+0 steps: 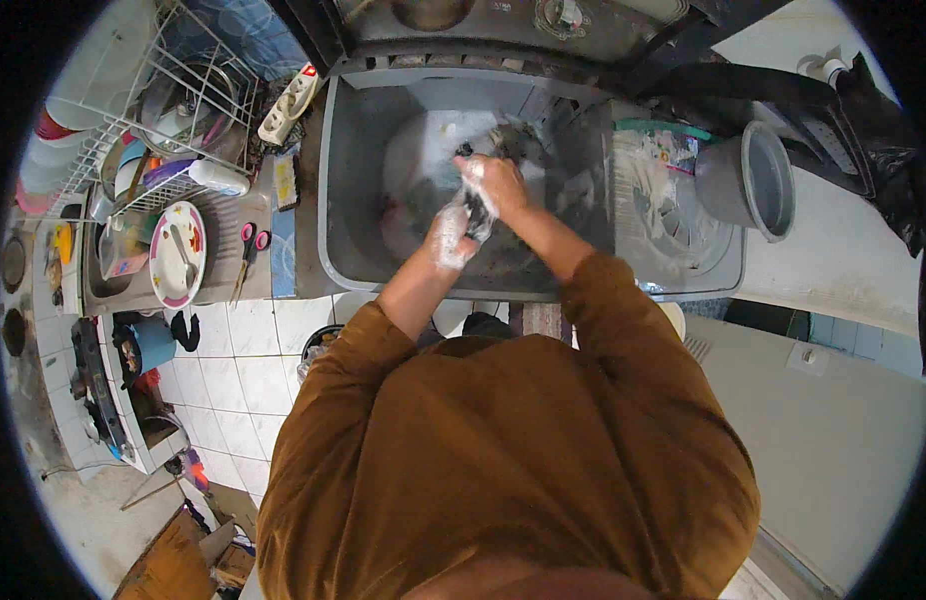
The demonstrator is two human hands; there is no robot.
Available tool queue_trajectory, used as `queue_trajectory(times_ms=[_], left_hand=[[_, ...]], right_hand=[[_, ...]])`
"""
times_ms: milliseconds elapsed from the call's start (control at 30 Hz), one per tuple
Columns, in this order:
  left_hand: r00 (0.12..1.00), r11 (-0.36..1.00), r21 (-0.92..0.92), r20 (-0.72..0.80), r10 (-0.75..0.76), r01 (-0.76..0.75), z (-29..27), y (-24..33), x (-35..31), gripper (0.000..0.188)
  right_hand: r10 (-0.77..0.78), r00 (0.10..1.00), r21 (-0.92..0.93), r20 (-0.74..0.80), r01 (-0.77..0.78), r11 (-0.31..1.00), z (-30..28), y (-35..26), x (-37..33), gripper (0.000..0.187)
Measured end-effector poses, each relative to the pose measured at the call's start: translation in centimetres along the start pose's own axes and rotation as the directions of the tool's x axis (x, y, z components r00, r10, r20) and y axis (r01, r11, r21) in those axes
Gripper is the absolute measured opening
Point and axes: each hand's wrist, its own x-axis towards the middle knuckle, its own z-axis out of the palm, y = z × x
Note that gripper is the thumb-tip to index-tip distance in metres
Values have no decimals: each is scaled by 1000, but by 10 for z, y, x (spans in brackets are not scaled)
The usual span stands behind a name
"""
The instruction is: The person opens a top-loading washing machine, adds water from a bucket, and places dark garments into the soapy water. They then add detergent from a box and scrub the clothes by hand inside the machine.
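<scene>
Both my hands are lathered with white suds over a grey plastic tub (328,170). My left hand (450,236) is closed on a dark wet cloth (476,218), its fingers partly covered by foam. My right hand (496,187), just above and to the right of it, also grips the cloth, which bunches between the two hands. Below them is cloudy water (408,165) with dark, soaked fabric (518,140) toward the far side. How much cloth lies under the water I cannot tell.
Right of the tub, a grey bucket (771,185) leans on a clear plastic cover (638,250). At left are a white wire dish rack (178,100), a plate (163,260) with a spoon, pink-handled scissors (245,255), a yellow sponge (285,180) and a power strip (283,112).
</scene>
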Motion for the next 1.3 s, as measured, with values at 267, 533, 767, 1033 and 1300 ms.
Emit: queue_trajectory(times_ms=[267,533,767,1033,1300], left_hand=[[991,993,-3,-47,-122,122,-18,4,-4,29],[987,992,-15,102,-120,122,-37,16,-3,32],[867,916,160,415,275,-367,-37,-11,6,36],[998,996,83,-47,33,-29,11,0,-10,53],[899,944,90,345,269,-317,-37,-11,-1,27]], right_hand=[[-477,876,66,-68,481,874,13,-37,-57,24],[-353,935,-88,46,355,931,7,-58,-66,14],[-102,994,-69,-38,99,993,7,-10,-22,18],[171,973,-288,152,-122,950,-12,-18,-6,18],[-313,950,5,-9,313,950,9,-28,-47,25]])
